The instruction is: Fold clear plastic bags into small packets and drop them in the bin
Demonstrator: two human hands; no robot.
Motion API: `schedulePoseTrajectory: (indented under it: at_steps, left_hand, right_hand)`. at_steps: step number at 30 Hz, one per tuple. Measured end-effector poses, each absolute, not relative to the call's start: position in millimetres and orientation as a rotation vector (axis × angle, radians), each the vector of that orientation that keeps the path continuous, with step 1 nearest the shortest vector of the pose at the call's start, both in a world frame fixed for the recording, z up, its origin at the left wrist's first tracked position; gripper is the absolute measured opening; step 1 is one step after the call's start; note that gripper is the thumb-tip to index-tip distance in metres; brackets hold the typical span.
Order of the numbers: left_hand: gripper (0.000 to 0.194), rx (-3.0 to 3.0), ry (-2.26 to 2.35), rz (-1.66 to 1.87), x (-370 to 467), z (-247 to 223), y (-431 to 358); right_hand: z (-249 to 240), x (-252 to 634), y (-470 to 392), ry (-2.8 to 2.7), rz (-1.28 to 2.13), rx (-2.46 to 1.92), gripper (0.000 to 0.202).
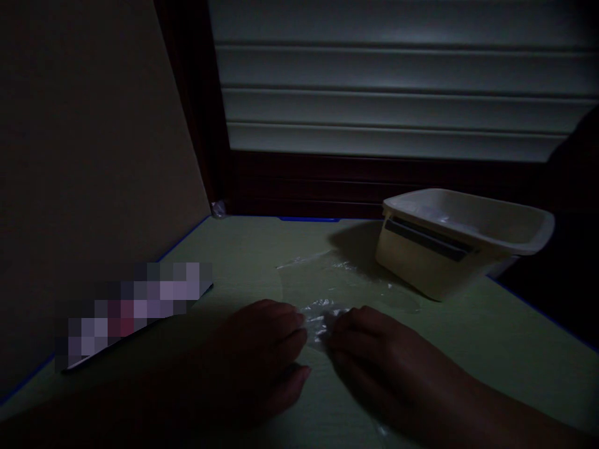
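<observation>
A clear plastic bag [321,318] lies on the pale green table [234,268], its thin film spread away from me and bunched up between my hands. My left hand [274,349] rests at the left edge of the bunched film, fingers bent and its thumb apart below them. From the right, my right hand [369,349] has its curled fingers closed on the film. The picture is dark, and the exact hold of the fingertips is hard to make out.
A cream plastic bin [421,262] with a dark strip stands tilted at the back right, clear plastic inside it. A blurred-out flat item [135,312] lies at the left. Behind the table are a wall and a slatted shutter [397,112].
</observation>
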State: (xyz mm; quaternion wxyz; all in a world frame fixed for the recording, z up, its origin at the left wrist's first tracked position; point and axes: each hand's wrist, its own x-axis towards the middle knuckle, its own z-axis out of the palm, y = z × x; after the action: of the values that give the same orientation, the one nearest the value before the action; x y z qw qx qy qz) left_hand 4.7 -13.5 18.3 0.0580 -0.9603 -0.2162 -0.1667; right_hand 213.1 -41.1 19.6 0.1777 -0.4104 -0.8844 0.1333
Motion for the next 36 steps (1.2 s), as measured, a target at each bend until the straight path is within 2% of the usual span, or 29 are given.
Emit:
schedulePoseTrajectory:
  at_steps: [7, 11, 16, 21, 33, 36]
  left_hand:
    - [0.016, -2.920, -0.583, -0.521, 6, 18, -14]
    - [0.019, -2.819, -0.660, -0.636, 7, 16, -18]
    - [0.018, -2.854, -0.619, -0.511, 8, 17, -20]
    - [0.017, -2.896, -0.609, -0.416, 7, 15, -18]
    - [0.016, -2.876, -0.619, -0.461, 8, 16, -20]
    - [0.016, -2.857, -0.608, -0.466, 8, 16, -20]
  right_hand:
    - [33, 211, -46, -2.524, 0.447, -1.124, 0.022]
    - [41, 211, -49, -2.589, 0.442, -1.077, 0.034]
    - [42, 209, -50, -2.627, 0.524, -1.126, 0.040]
    - [40, 210, -49, -2.702, 0.441, -1.123, 0.048]
    - [40, 238, -49, -2.806, 0.250, -1.131, 0.049]
    - [41, 234, -45, -2.730, 0.335, -1.233, 0.034]
